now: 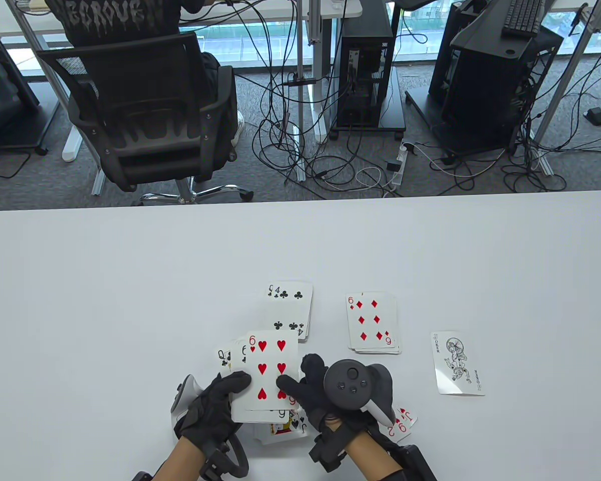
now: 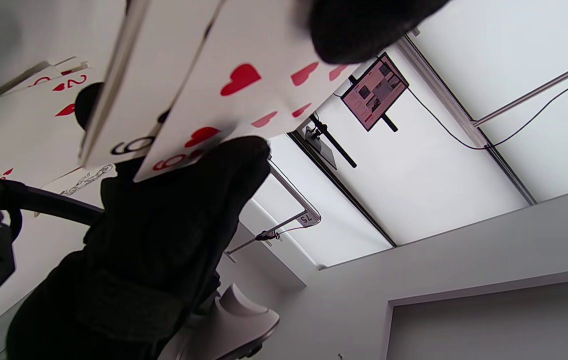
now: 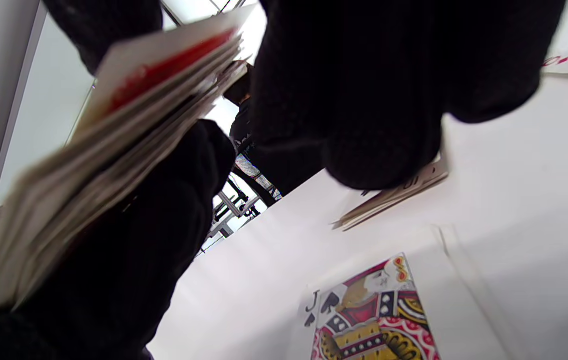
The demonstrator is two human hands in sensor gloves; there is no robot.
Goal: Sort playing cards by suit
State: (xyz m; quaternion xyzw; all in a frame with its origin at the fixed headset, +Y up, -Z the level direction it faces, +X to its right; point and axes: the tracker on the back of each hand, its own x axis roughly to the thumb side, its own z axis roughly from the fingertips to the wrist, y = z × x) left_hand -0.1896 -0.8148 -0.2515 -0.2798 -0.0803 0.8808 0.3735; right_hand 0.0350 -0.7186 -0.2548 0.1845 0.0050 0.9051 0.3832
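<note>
Both hands, left point(image 1: 213, 408) and right point(image 1: 313, 388), grip a fanned deck point(image 1: 268, 381) (six of hearts on top) at six o'clock on the white table point(image 1: 105, 300); chair point(image 1: 145, 110) and cables point(image 1: 300, 145) beyond.

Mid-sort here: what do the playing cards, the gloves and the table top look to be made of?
Playing cards: thin coated card stock, probably; stacked edges look papery in the right wrist view, faces smooth and printed.
Gloves, left hand and right hand: black knit-like fabric, matte, with a woven texture up close.
Table: smooth white top, laminate or plastic perhaps; even, slightly satin, no grain.
</note>
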